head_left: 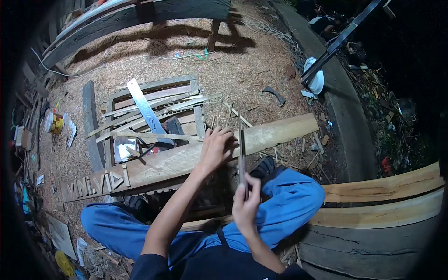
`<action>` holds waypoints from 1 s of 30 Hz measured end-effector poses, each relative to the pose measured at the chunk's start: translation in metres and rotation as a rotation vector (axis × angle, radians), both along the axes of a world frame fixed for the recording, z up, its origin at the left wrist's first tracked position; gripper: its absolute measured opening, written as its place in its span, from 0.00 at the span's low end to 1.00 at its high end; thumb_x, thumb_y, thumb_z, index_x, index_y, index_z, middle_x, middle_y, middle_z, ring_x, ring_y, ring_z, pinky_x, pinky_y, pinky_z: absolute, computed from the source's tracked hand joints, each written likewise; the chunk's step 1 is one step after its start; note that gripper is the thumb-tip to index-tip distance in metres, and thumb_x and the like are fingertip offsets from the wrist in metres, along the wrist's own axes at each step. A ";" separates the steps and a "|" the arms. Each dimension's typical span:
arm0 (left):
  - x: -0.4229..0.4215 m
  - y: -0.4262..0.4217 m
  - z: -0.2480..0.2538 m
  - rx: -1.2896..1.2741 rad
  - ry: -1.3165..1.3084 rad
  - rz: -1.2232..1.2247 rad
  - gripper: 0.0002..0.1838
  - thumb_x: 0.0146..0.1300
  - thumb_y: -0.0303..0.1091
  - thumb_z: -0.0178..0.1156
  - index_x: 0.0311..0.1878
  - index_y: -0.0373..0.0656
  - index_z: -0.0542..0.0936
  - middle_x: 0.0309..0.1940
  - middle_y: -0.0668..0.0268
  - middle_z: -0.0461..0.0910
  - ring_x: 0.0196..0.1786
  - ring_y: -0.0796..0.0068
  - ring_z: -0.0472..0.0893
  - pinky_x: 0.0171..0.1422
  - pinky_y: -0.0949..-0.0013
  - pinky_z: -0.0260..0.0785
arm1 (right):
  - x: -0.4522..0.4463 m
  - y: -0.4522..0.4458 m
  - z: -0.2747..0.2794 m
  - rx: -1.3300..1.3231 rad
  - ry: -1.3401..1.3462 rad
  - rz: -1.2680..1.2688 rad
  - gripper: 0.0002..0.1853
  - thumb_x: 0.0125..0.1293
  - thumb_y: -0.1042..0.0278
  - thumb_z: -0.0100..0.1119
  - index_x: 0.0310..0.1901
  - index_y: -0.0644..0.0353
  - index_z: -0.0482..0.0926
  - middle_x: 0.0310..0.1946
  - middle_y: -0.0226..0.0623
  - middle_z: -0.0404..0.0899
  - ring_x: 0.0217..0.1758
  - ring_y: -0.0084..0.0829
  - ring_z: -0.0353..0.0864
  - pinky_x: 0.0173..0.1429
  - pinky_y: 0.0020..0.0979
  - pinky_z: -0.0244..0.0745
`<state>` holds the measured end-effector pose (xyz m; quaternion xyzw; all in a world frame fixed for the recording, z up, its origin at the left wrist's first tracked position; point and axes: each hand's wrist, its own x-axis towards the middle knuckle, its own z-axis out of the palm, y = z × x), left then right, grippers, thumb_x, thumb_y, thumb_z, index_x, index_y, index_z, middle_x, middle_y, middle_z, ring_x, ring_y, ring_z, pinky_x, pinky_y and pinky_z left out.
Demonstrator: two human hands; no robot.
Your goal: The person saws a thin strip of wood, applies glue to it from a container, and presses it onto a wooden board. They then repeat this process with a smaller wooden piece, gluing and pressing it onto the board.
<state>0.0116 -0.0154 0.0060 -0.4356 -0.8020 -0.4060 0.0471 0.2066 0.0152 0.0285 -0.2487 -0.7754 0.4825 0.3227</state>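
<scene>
A long wooden board [161, 165] lies across in front of my knees, with raised wooden letters [100, 182] fixed along its left end. My left hand [216, 147] rests at the board's middle, fingers curled down; what they grip is hidden. A thin wood strip [158, 136] reaches up to that hand from the left. My right hand [246, 203] is closed around the near end of a long, narrow-bladed tool [241, 158], seen edge-on. Its blade points away from me, crossing over the board just right of my left hand. I cannot tell whether blade and board touch.
Beyond the board, a slatted wooden frame [108, 140] carries loose strips and a wide metal ruler [142, 105]. A dark curved piece [274, 94] lies on the shavings. Planks [382, 186] lie at right, a bench [112, 30] stands behind, and a tub [55, 122] sits at left.
</scene>
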 end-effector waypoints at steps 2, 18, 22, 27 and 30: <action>0.001 0.001 -0.002 0.006 -0.013 -0.004 0.12 0.55 0.32 0.72 0.41 0.42 0.83 0.42 0.63 0.80 0.51 0.58 0.77 0.55 0.56 0.64 | -0.014 0.006 0.001 -0.049 -0.005 -0.001 0.15 0.80 0.70 0.52 0.63 0.62 0.71 0.29 0.26 0.73 0.24 0.12 0.68 0.27 0.20 0.64; -0.002 0.003 -0.005 0.032 0.004 0.010 0.10 0.57 0.34 0.72 0.39 0.42 0.83 0.42 0.64 0.81 0.51 0.58 0.77 0.55 0.57 0.63 | -0.007 0.003 0.018 -0.272 -0.079 -0.046 0.16 0.78 0.70 0.55 0.61 0.69 0.74 0.49 0.50 0.82 0.51 0.36 0.84 0.57 0.37 0.78; -0.003 0.002 -0.006 0.060 0.031 0.018 0.09 0.59 0.35 0.71 0.39 0.43 0.84 0.41 0.64 0.81 0.50 0.58 0.77 0.55 0.57 0.62 | 0.030 -0.015 -0.002 -0.177 -0.042 -0.041 0.16 0.78 0.70 0.55 0.62 0.69 0.74 0.48 0.47 0.82 0.48 0.33 0.82 0.55 0.35 0.78; -0.001 -0.001 0.000 -0.006 -0.011 0.016 0.10 0.57 0.35 0.72 0.38 0.43 0.84 0.40 0.65 0.80 0.51 0.58 0.77 0.56 0.57 0.63 | -0.007 -0.004 0.017 -0.245 -0.085 -0.053 0.16 0.79 0.71 0.54 0.62 0.70 0.74 0.48 0.44 0.81 0.45 0.29 0.80 0.52 0.33 0.78; -0.002 0.000 -0.004 0.026 0.024 0.026 0.10 0.57 0.36 0.72 0.38 0.42 0.83 0.42 0.64 0.80 0.52 0.58 0.76 0.56 0.57 0.63 | 0.027 -0.012 0.001 -0.214 -0.032 -0.040 0.17 0.78 0.71 0.55 0.62 0.70 0.73 0.50 0.45 0.80 0.46 0.30 0.80 0.52 0.33 0.78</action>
